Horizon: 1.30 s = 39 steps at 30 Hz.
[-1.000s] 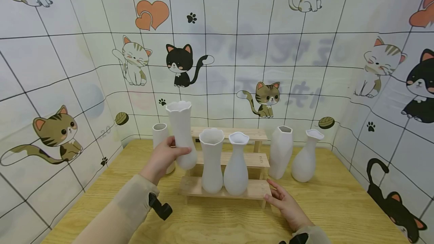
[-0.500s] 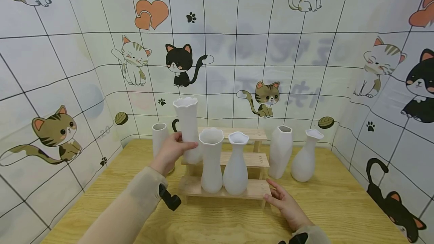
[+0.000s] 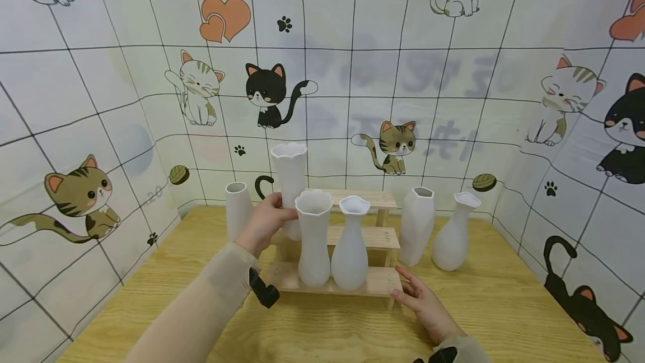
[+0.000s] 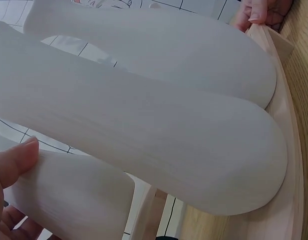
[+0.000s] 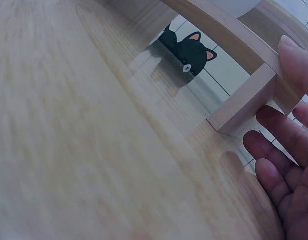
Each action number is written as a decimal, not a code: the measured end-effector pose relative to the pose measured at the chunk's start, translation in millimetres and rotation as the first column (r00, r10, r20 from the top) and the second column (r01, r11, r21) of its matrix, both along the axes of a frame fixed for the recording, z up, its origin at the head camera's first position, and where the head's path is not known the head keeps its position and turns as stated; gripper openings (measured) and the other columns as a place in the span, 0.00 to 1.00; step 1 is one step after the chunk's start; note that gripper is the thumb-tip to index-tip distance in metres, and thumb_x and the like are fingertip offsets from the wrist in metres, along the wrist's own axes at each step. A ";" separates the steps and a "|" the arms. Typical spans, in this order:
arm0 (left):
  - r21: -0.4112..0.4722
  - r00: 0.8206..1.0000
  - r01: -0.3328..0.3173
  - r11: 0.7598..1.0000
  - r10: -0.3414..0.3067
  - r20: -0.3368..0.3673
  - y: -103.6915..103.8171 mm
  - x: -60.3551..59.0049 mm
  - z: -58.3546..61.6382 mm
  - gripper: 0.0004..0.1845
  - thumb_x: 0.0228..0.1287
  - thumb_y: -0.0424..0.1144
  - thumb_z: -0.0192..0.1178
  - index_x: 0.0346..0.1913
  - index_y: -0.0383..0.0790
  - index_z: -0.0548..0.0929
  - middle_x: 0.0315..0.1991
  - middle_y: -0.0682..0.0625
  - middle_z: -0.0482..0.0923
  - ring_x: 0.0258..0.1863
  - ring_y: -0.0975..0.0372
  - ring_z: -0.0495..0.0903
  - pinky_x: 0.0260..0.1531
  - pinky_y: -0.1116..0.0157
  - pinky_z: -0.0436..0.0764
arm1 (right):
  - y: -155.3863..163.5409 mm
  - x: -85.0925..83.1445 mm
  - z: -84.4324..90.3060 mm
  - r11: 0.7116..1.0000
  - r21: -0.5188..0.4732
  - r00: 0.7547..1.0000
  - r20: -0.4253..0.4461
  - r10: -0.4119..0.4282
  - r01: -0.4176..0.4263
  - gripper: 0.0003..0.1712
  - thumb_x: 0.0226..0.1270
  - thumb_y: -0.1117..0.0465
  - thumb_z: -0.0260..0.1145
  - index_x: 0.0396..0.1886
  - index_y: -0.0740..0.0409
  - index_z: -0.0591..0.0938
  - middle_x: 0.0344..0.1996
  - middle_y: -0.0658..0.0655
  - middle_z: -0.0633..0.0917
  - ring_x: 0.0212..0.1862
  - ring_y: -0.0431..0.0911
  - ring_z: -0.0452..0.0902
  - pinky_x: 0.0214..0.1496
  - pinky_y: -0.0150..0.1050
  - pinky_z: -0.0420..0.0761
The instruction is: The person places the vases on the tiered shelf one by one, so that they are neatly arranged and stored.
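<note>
Gripping a tall scalloped vase (image 3: 289,175) in the left hand (image 3: 266,220), pinched in its lower half between thumb and curled fingers, roughly upright. Seems to be at the setting-down step, with the base just below the left fingers, at the left end of the middle step (image 3: 380,237) of the wooden stand (image 3: 380,283); cannot tell whether touching the wood, being partly hidden behind the front scalloped vase (image 3: 314,245). Touching the stand's right front corner with the right hand (image 3: 423,304), thumb and fingers spread apart and loosely bent, apparently to steady it. Next, probably calls for lowering straight down until seated flat, then loosening the left fingers and drawing them back toward the near side. Needs care just to the right of those fingers, close to the front scalloped vase, with the narrow-necked vase (image 3: 350,256) farther right along the lowest step. Should also keep clear, when letting go, of the cylindrical vase (image 3: 238,209) to the left of the left fingers.
</note>
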State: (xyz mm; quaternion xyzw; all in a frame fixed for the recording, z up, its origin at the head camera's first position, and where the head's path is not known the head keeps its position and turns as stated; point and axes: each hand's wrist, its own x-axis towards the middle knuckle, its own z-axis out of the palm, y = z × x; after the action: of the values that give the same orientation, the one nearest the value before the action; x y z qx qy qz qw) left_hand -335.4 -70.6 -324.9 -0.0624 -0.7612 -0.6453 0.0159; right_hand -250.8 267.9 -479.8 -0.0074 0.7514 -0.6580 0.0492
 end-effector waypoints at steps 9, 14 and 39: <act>0.005 1.000 0.019 1.000 -0.018 -0.023 8.4 -3.3 -0.6 0.29 0.42 0.35 0.66 0.51 0.40 0.69 0.46 0.47 0.71 0.45 0.55 0.70 0.44 0.56 0.67 | 0.1 -0.7 -0.8 1.000 -0.023 1.000 0.008 0.015 -0.015 0.38 0.54 0.53 0.62 0.63 0.46 0.57 0.54 0.61 0.67 0.53 0.52 0.63 0.54 0.54 0.55; -0.002 1.000 0.014 1.000 -0.014 -0.020 13.0 -7.8 -2.9 0.26 0.43 0.34 0.64 0.50 0.40 0.70 0.45 0.47 0.71 0.44 0.55 0.69 0.43 0.57 0.68 | -0.6 -1.1 -0.8 0.999 -0.029 1.000 0.005 0.015 -0.014 0.38 0.54 0.53 0.62 0.63 0.47 0.57 0.54 0.61 0.68 0.53 0.52 0.64 0.54 0.53 0.56; -0.053 0.999 0.028 0.998 -0.029 -0.024 28.2 -15.5 -10.3 0.20 0.53 0.35 0.58 0.51 0.45 0.72 0.45 0.49 0.72 0.46 0.56 0.68 0.42 0.56 0.68 | 0.3 0.0 1.0 1.000 -0.021 1.000 0.011 0.019 -0.019 0.38 0.53 0.53 0.63 0.63 0.46 0.57 0.55 0.61 0.66 0.54 0.52 0.63 0.54 0.54 0.55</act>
State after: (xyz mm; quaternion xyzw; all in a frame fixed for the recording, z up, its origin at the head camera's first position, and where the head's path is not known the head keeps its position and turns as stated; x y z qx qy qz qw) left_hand -350.9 -42.4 -335.3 -0.0815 -0.7767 -0.6244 0.0144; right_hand -250.7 268.2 -478.8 -0.0114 0.7441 -0.6653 0.0597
